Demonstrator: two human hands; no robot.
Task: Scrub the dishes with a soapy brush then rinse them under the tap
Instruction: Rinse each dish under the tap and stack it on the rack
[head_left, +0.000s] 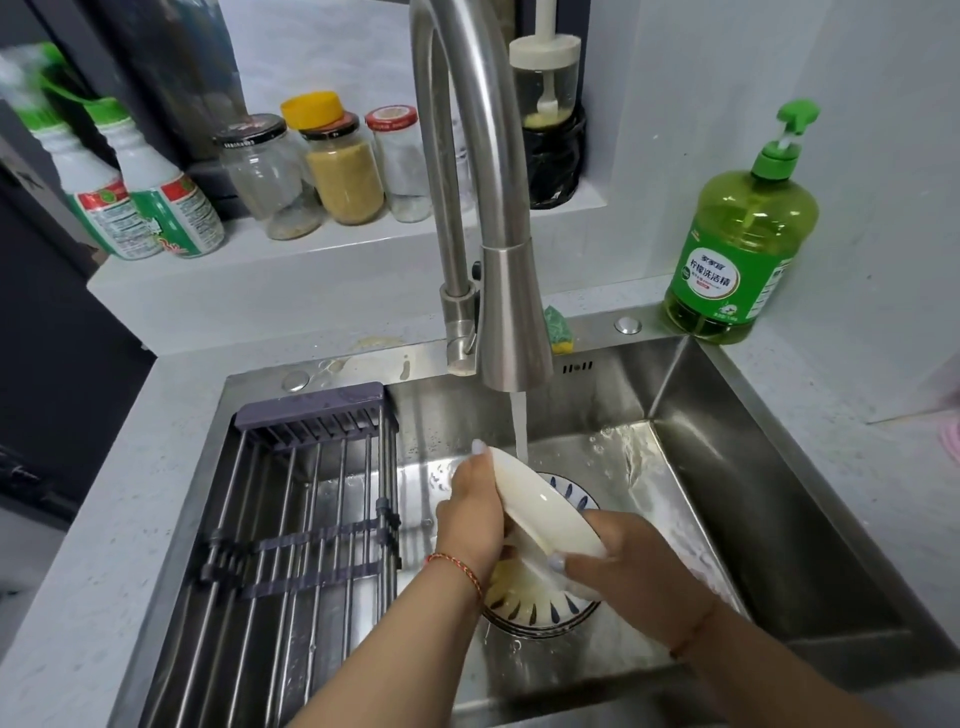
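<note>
Both hands hold a white plate (545, 512) tilted on edge over the middle of the steel sink (727, 467). The left hand (470, 512) grasps its upper rim from the left, fingers curled behind and a fingertip at the top edge. The right hand (631, 564) grips the lower rim, thumb lying across the plate's face. The stream of water (519, 428) from the tap (511, 317) falls just behind the plate's upper edge; whether it strikes the plate is hard to tell from this angle.

Under the hands a bowl with a blue-patterned rim (540, 608) sits on the sink floor over the drain, holding yellowish water. A sliding drain rack (291, 519) spans the sink's left half, its right edge close beside the left wrist. The sink's right part, toward the far right corner, is wet bare steel. At the worktop's far right corner beside the sink stands a green bottle of dish soap (740, 249), and a sponge (558, 325) lies on the back rim behind the tap. Jars (343, 166) stand on the ledge above.
</note>
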